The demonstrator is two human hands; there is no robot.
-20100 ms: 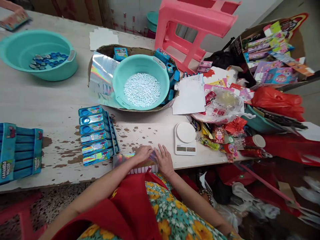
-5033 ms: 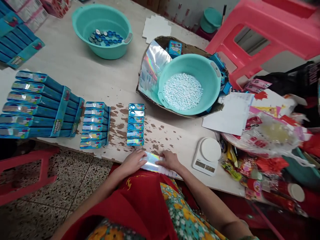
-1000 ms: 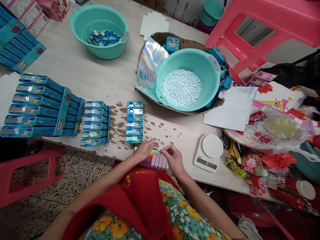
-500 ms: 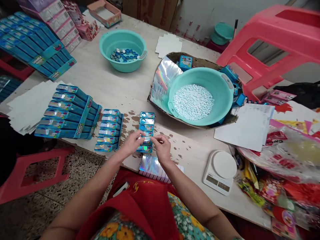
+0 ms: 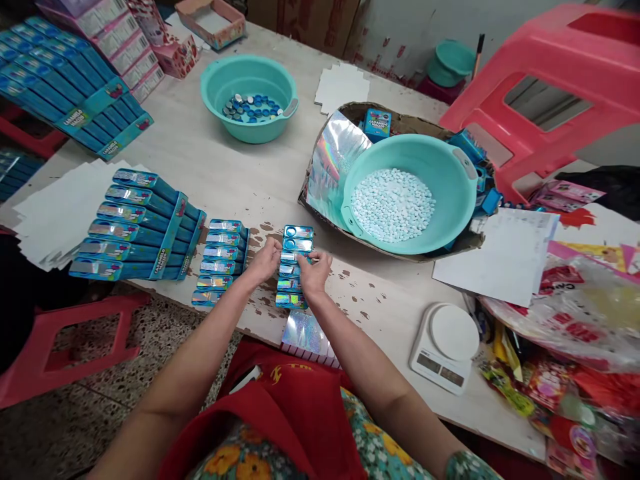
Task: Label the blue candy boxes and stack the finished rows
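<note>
A column of small blue candy boxes [image 5: 289, 285] lies on the table in front of me. The two farthest show round holes at their ends; the nearer ones carry shiny stickers. Across the third box from the back lies a shiny sticker [image 5: 289, 256], and the bunched fingers of my right hand [image 5: 315, 272] press at its right end. My left hand [image 5: 267, 259] is closed at the left side of that box; whether anything is between its fingers is hidden. Below the column rests a sheet of silvery stickers [image 5: 306, 331].
A second row of blue boxes [image 5: 218, 253] and a filled display tray [image 5: 167, 230] stand left. Behind are a bowl of blue-and-white discs [image 5: 250, 130] and a bowl of white candies [image 5: 455, 193] in a carton. A kitchen scale [image 5: 443, 350] sits right, beside plastic bags [image 5: 575, 320].
My hands have parted: the left moved left and up, the right slid slightly up. The third box's round hole is now covered by a shiny sticker. The view shifted slightly.
</note>
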